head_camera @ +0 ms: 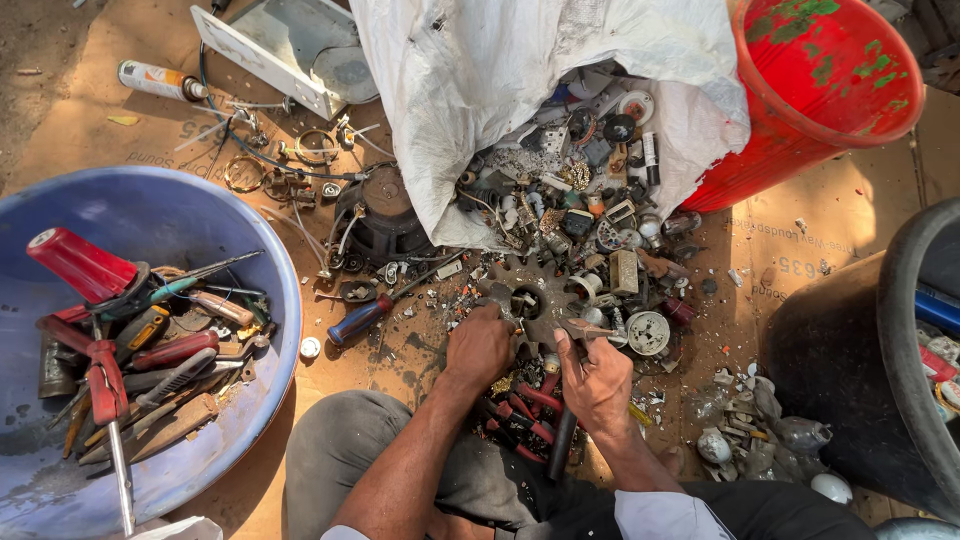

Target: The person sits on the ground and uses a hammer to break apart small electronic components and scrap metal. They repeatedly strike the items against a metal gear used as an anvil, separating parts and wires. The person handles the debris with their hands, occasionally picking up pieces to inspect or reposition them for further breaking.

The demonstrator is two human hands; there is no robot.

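Observation:
My left hand (481,345) is closed over a small metal part at the lower left rim of a rusty toothed gear (530,283) lying on the cardboard. My right hand (597,378) grips a black-handled tool whose pointed metal tip (590,327) reaches toward the gear's lower right edge. Red-and-black pliers (522,412) lie under my wrists. Just beyond the gear, a heap of small scrap parts (580,190) spills out of an open white sack (480,70).
A blue basin (265,250) at left holds screwdrivers, pliers and a red-handled tool (80,262). A blue-and-red screwdriver (362,318) lies left of my hands. A red bucket (815,85) stands upper right, a black tub (900,330) at right, broken bulbs (750,425) lower right.

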